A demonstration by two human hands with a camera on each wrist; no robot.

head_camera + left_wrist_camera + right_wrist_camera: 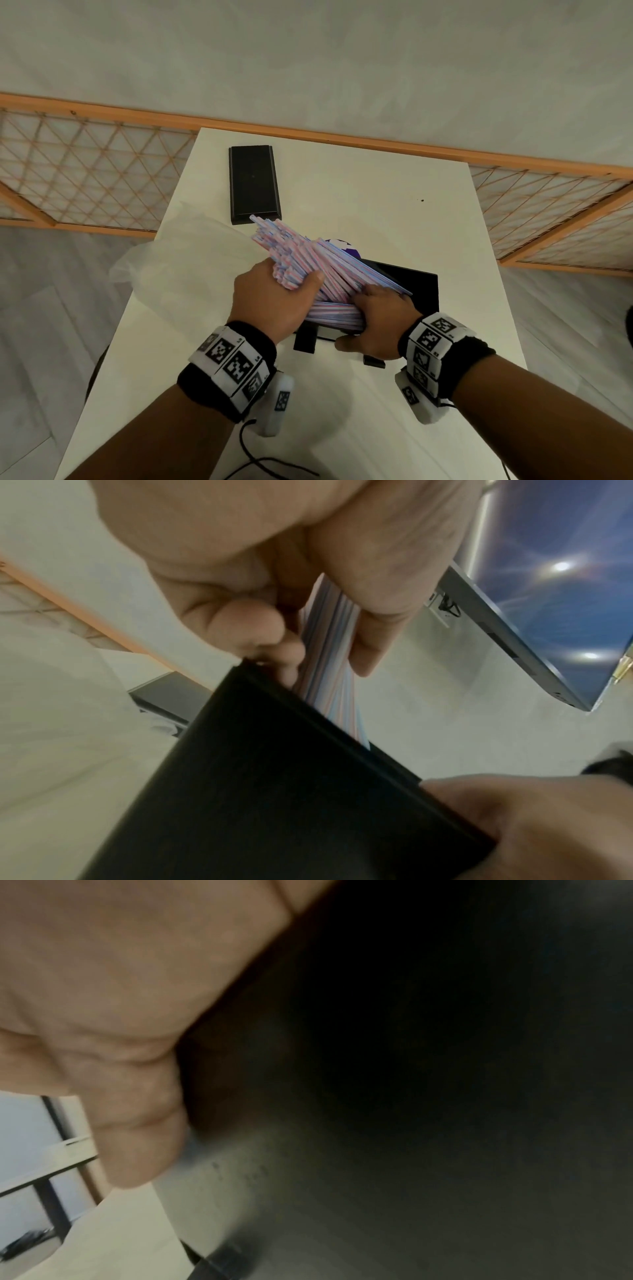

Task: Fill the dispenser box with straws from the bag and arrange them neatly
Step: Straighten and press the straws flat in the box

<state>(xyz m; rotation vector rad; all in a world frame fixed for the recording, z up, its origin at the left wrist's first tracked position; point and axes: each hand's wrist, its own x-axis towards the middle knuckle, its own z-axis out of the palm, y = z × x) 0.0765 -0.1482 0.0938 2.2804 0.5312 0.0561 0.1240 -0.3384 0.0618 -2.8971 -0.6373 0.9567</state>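
Note:
A thick bundle of pink-and-blue striped straws (301,253) fans out over the black dispenser box (421,287) at the table's middle. My left hand (284,294) grips this bundle from the left, fingers and thumb curled round it, and the far ends tilt up and away. The left wrist view shows those fingers around the straws (329,642) just above the box wall (274,777). More straws (335,315) lie flat in the box. My right hand (371,318) holds the box's near wall, fingers over the flat straws, thumb (346,342) outside. The right wrist view shows only palm and dark box.
The box's black lid (253,185) lies flat at the far side of the white table (394,192). A crumpled clear plastic bag (185,267) sits left of the box. A purple patch (346,248) peeks out behind the straws. Orange lattice railings stand beyond the table.

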